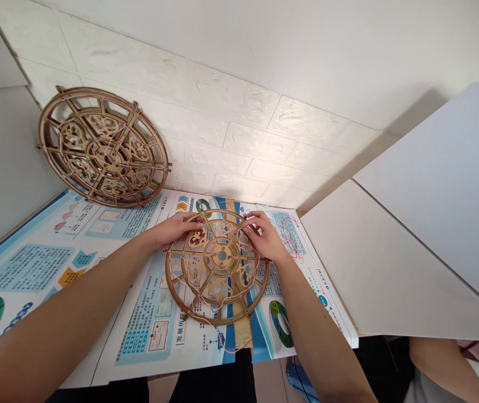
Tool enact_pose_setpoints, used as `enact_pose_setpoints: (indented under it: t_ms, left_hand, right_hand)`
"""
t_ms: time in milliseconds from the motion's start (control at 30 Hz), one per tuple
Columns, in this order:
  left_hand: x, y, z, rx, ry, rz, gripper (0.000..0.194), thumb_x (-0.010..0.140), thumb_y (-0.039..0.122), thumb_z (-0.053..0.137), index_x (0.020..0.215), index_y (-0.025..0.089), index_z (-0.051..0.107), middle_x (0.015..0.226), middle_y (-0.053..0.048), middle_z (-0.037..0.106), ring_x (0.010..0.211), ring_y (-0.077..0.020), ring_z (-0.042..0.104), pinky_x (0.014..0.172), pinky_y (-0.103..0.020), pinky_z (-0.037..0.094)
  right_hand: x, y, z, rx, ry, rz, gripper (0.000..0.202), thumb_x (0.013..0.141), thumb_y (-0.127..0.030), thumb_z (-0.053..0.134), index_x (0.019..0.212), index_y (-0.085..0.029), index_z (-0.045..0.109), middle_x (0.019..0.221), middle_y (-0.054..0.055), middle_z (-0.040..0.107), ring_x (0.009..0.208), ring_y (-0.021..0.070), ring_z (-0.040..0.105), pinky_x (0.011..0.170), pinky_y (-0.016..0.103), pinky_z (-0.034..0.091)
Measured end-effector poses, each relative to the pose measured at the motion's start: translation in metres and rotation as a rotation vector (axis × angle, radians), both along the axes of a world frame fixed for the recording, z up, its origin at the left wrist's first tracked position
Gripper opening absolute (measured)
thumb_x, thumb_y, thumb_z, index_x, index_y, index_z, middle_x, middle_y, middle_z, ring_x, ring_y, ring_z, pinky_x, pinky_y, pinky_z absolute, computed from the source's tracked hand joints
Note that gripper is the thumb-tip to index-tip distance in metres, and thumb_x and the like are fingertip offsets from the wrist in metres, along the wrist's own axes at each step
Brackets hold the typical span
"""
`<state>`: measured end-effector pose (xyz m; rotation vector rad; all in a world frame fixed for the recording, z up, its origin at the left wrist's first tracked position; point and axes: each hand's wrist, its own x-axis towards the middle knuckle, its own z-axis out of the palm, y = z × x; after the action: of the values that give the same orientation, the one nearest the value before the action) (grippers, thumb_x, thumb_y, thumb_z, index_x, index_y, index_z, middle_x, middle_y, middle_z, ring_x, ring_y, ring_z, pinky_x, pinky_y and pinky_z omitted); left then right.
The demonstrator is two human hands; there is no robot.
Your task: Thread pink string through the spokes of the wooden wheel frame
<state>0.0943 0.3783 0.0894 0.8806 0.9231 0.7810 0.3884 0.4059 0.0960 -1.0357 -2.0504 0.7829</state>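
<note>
A round openwork wooden wheel [221, 276] with a central hub lies on the poster-covered table in front of me. Thin red and white wires [205, 301] loop around its rings. My left hand [177, 229] is closed on the wheel's upper left rim, its fingertips reaching over a spoke. At the upper right of the wheel, my right hand [264, 236] has its thumb and index finger pinched together by the rim, where a white wire runs. Whether the wire itself is between those fingers I cannot tell.
Several similar wooden wheels [105, 148] lean stacked against the white brick-pattern wall [260, 131]. A loose tangle of red wire [289, 240] lies right of my right hand. White panels [394, 240] bound the table at the right. Another person's arm [445, 364] shows at the lower right.
</note>
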Motion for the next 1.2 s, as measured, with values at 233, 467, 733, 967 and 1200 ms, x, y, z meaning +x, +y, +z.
enact_pose_setpoints:
  t_ms: [233, 467, 733, 967, 1200]
  left_hand:
    - [0.003, -0.001, 0.002, 0.084, 0.094, -0.013, 0.039, 0.067, 0.042, 0.085, 0.089, 0.017, 0.065, 0.085, -0.003, 0.067, 0.077, -0.0186, 0.064, 0.075, -0.031, 0.051]
    - [0.004, -0.002, 0.003, 0.121, 0.108, -0.020, 0.037, 0.069, 0.043, 0.084, 0.087, 0.017, 0.065, 0.084, -0.003, 0.066, 0.075, -0.0176, 0.063, 0.073, -0.029, 0.050]
    - [0.004, -0.003, 0.001, 0.161, 0.143, -0.019, 0.036, 0.071, 0.045, 0.082, 0.087, 0.018, 0.065, 0.084, -0.003, 0.067, 0.075, -0.0173, 0.062, 0.072, -0.028, 0.049]
    - [0.003, -0.003, 0.001, 0.184, 0.182, -0.039, 0.037, 0.073, 0.048, 0.080, 0.089, 0.018, 0.065, 0.084, -0.002, 0.065, 0.074, -0.0173, 0.061, 0.071, -0.028, 0.048]
    - [0.001, -0.002, -0.004, 0.140, 0.082, -0.023, 0.036, 0.072, 0.043, 0.083, 0.089, 0.018, 0.064, 0.083, -0.002, 0.065, 0.073, -0.0165, 0.061, 0.070, -0.027, 0.049]
  right_hand:
    - [-0.002, 0.000, -0.003, -0.033, -0.009, -0.018, 0.014, 0.092, -0.036, 0.063, 0.093, -0.024, 0.070, 0.119, 0.009, 0.051, 0.113, 0.0232, 0.054, 0.083, 0.036, 0.053]
    - [-0.004, -0.001, -0.003, -0.025, -0.037, -0.062, 0.015, 0.091, -0.037, 0.063, 0.092, -0.023, 0.070, 0.118, 0.009, 0.053, 0.108, 0.0234, 0.055, 0.085, 0.038, 0.052]
    - [-0.008, -0.002, -0.002, -0.043, -0.042, -0.108, 0.014, 0.088, -0.036, 0.064, 0.087, -0.022, 0.069, 0.114, 0.009, 0.054, 0.105, 0.0228, 0.056, 0.084, 0.037, 0.051]
    - [-0.007, -0.004, 0.000, -0.020, -0.047, -0.090, 0.011, 0.088, -0.033, 0.063, 0.088, -0.022, 0.068, 0.114, 0.008, 0.055, 0.104, 0.0217, 0.056, 0.082, 0.036, 0.049]
    - [0.005, -0.001, 0.005, 0.068, -0.013, -0.150, 0.010, 0.089, -0.029, 0.060, 0.095, -0.023, 0.065, 0.106, 0.006, 0.060, 0.094, 0.0208, 0.057, 0.081, 0.038, 0.048]
